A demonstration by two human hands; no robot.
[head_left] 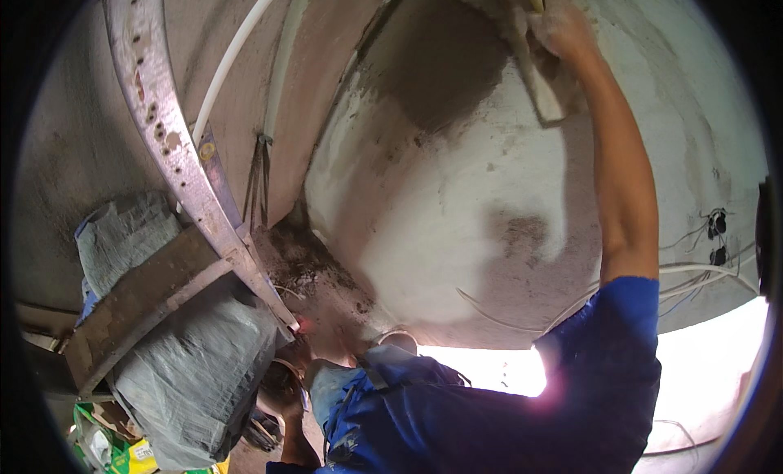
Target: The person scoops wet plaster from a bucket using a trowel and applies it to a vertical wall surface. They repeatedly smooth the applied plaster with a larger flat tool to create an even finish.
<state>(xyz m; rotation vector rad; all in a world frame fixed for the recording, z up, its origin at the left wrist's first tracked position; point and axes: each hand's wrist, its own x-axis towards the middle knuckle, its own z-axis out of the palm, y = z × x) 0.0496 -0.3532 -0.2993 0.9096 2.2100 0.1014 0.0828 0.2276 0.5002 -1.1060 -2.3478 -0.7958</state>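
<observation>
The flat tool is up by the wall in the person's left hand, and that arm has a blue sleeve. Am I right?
Not quite: the head view shows the flat tool in the person's right hand, not the left. It is up by the wall, and that arm has a blue sleeve.

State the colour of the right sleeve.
The right sleeve is blue; the head view shows it best.

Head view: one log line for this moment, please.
right hand: raised, gripping flat tool at wall | left hand: low, at round container, grip unclear | wall: dark patch, upper part
</observation>
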